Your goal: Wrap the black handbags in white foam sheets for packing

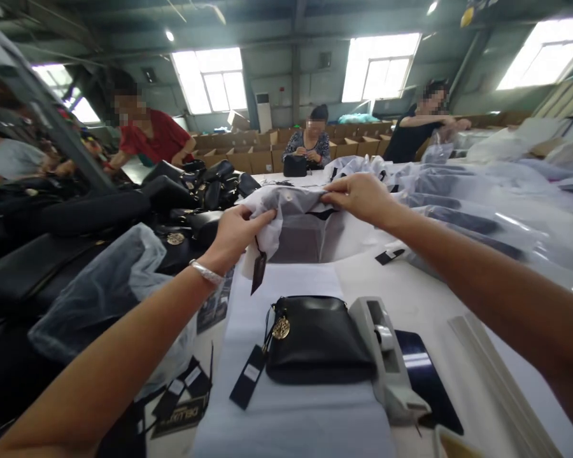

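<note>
My left hand (241,232) pinches the left end of a whitish translucent wrapping bag (286,207), thumb on top. At its right end, the fingers of my right hand (356,198) are closed on the same bag. Something dark shows inside it, and a dark hang tag (258,272) dangles below my left hand. Nearer to me, a black leather pouch (318,340) with a round gold charm lies flat on white paper (286,420). Its black tag (247,376) rests to the left. A grey tape dispenser (386,362) stands against the pouch's right side.
Black bags (33,273) are heaped at the left, with a crumpled clear plastic bag (109,299) on them. Wrapped bags (463,210) lie at the right. A dark flat object (427,378) is beside the dispenser. Several people work beyond, before cardboard boxes (258,159).
</note>
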Tool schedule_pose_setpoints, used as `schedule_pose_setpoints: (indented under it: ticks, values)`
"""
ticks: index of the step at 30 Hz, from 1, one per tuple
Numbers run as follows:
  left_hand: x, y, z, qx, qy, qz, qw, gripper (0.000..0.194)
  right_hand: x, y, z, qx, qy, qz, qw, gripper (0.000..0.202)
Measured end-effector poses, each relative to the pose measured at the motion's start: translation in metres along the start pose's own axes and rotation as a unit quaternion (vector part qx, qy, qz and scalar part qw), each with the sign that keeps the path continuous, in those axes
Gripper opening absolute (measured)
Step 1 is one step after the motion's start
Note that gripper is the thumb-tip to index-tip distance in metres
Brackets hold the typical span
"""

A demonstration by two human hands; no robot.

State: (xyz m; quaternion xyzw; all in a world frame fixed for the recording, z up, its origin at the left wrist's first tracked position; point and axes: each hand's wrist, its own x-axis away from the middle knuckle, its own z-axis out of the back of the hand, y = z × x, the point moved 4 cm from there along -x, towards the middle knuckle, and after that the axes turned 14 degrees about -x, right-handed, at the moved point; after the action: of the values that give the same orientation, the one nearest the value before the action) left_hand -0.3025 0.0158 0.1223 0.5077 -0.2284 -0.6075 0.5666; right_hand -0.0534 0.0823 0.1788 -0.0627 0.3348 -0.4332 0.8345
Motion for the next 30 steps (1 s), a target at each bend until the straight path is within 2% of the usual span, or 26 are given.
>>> schedule_pose_setpoints:
  ticks: [3,6,8,10,12,14,18,22,25,27,30]
  values:
    - [0.058,0.001,0.052,-0.019,0.032,0.034,0.999,0.040,0.017,-0.061,-0.018,-0.002,-0.027,0.023,0.999,0.030]
    - [0.120,0.001,0.093,-0.056,0.074,0.083,0.992,0.041,0.042,-0.116,-0.033,-0.006,-0.055,0.041,0.998,0.024]
    - [0.162,0.002,0.115,-0.086,0.102,0.117,0.984,0.044,0.065,-0.149,-0.036,-0.005,-0.065,0.057,0.996,0.023]
    - [0.204,-0.001,0.129,-0.111,0.113,0.160,0.974,0.047,0.094,-0.176,-0.036,0.010,-0.081,0.068,0.994,0.021]
    - [0.246,-0.008,0.133,-0.108,0.102,0.204,0.968,0.049,0.127,-0.195,-0.037,0.026,-0.113,0.072,0.991,0.018]
    - [0.284,-0.018,0.128,-0.090,0.082,0.235,0.964,0.049,0.163,-0.207,-0.037,0.028,-0.136,0.076,0.987,0.016]
    - [0.339,-0.027,0.114,-0.100,0.075,0.241,0.962,0.044,0.220,-0.220,-0.031,0.013,-0.111,0.090,0.990,0.017]
    - [0.366,-0.017,0.119,-0.162,0.090,0.229,0.956,0.044,0.251,-0.236,-0.017,0.030,-0.114,0.087,0.989,0.016]
    - [0.379,-0.017,0.122,-0.174,0.077,0.229,0.955,0.043,0.267,-0.243,-0.014,0.040,-0.136,0.077,0.987,0.014]
    - [0.386,-0.026,0.115,-0.172,0.052,0.232,0.956,0.044,0.278,-0.239,-0.022,0.041,-0.157,0.059,0.985,0.013]
    - [0.391,-0.049,0.100,-0.165,0.006,0.248,0.955,0.049,0.292,-0.220,-0.044,0.015,-0.176,0.032,0.984,0.012]
